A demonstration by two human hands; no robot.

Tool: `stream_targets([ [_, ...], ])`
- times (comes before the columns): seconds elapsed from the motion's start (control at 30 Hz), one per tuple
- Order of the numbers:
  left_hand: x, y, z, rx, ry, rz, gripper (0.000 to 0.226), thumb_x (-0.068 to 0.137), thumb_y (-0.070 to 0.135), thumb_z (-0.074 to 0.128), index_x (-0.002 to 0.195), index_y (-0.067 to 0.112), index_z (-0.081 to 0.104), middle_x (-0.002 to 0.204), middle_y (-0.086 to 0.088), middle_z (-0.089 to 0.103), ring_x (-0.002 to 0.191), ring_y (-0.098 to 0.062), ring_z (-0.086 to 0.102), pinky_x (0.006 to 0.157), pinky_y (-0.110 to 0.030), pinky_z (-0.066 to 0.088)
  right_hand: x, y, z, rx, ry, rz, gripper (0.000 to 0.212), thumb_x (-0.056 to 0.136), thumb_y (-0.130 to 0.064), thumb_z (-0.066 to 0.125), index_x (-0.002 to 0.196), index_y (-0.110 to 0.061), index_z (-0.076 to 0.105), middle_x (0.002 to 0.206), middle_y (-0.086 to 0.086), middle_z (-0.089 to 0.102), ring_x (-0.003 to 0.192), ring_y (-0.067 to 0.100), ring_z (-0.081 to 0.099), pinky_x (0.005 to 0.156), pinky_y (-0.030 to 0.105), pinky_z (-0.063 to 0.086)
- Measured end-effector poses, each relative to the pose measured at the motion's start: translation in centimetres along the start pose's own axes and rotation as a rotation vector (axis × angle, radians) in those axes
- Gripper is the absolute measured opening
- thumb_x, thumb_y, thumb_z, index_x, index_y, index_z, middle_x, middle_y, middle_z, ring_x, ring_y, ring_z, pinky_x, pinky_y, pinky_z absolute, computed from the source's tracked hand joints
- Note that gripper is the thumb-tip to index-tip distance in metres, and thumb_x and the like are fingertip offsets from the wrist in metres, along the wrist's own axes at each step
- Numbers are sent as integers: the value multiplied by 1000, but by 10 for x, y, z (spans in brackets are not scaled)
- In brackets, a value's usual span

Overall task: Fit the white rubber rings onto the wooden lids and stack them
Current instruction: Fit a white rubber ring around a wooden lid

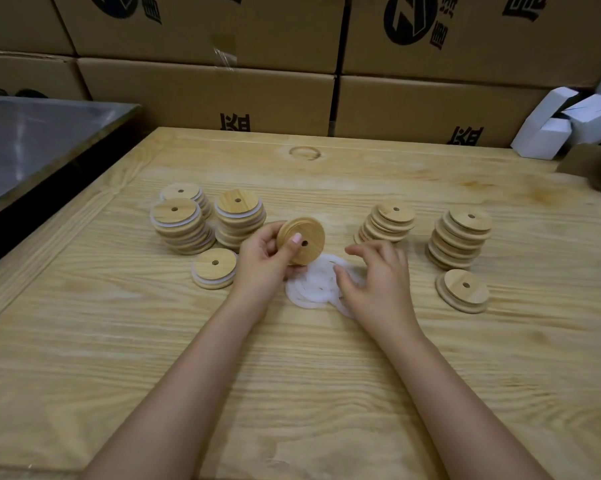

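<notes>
The left grip (pixel 262 258) is curling its fingers round a wooden lid (pixel 306 237) just above the middle of the frame, holding it tilted on edge with the thumb pressing on the face beside the small centre hole. The right grip (pixel 375 275) is hanging open just to the right of it, fingers loosely spread over a pile of white rubber rings (pixel 312 285) that is lying on the tabletop (pixel 292 375) between the two grips; whether the fingertips are touching the rings cannot be told. Left of the held lid, a lone ringed lid (pixel 216 268) is lying flat, and behind it three ringed stacks (pixel 179 225) are standing close together, white rims showing between the lids. Right of centre, two bare stacks (pixel 461 237) are leaning a little, with a lone bare lid (pixel 463 291) lying flat in front of them. Cardboard boxes (pixel 205 95) are filling the top of the frame, small white boxes (pixel 569 123) are lying at the upper right, and a metal surface (pixel 32 140) is showing at the upper left.
</notes>
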State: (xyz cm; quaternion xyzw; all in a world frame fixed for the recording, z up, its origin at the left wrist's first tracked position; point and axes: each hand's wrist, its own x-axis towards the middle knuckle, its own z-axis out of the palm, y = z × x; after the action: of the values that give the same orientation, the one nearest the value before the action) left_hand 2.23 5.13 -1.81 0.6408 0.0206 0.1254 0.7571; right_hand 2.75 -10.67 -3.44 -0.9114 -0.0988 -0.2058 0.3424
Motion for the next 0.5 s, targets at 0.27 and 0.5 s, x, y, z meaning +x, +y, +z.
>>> stream_targets([
  [0.27, 0, -4, -1, 51, -37, -30, 13, 92, 6, 56, 104, 7, 59, 87, -7, 69, 77, -12, 68, 62, -29, 59, 2, 4, 0, -226, -187, 90, 35, 89, -41, 56, 115, -19, 64, 115, -1, 56, 113, 21, 44, 94, 34, 30],
  [0.5, 1, -4, -2, 46, -51, -46, 11, 92, 8, 57, 101, 13, 60, 87, -5, 69, 81, -13, 68, 61, -28, 59, 3, 8, -18, -145, -250, 92, 24, 86, -14, 58, 107, -17, 70, 109, -2, 61, 109, 23, 49, 95, 36, 36],
])
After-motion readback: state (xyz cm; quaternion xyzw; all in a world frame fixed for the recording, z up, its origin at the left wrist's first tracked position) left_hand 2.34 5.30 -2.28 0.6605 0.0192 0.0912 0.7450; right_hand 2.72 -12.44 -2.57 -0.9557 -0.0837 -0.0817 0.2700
